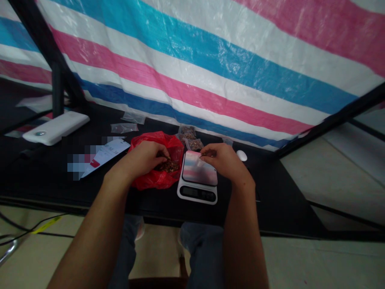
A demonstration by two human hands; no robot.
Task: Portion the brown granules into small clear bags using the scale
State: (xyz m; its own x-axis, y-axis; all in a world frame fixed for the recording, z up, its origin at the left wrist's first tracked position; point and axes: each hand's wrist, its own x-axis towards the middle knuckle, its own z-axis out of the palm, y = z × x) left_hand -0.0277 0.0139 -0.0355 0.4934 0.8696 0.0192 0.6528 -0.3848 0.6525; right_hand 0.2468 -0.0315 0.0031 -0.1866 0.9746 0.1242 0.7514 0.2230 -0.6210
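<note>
My left hand reaches into a red plastic bag, its fingers pinched on some of the loose brown dried bits inside. Over the upper right of a white kitchen scale is my right hand, thumb and fingers closed together. They pinch what looks like a small clear plastic bag with brown bits near the fingertips; its outline is blurred against the scale's shiny plate. The scale's display shows no readable figures. Behind the scale lie small clear packets filled with brown bits.
Flat clear bags lie behind the red bag. A printed pouch, partly blurred out, and a white oblong device are to the left. A small white rounded object sits right of the scale. Striped sheeting hangs behind the black table.
</note>
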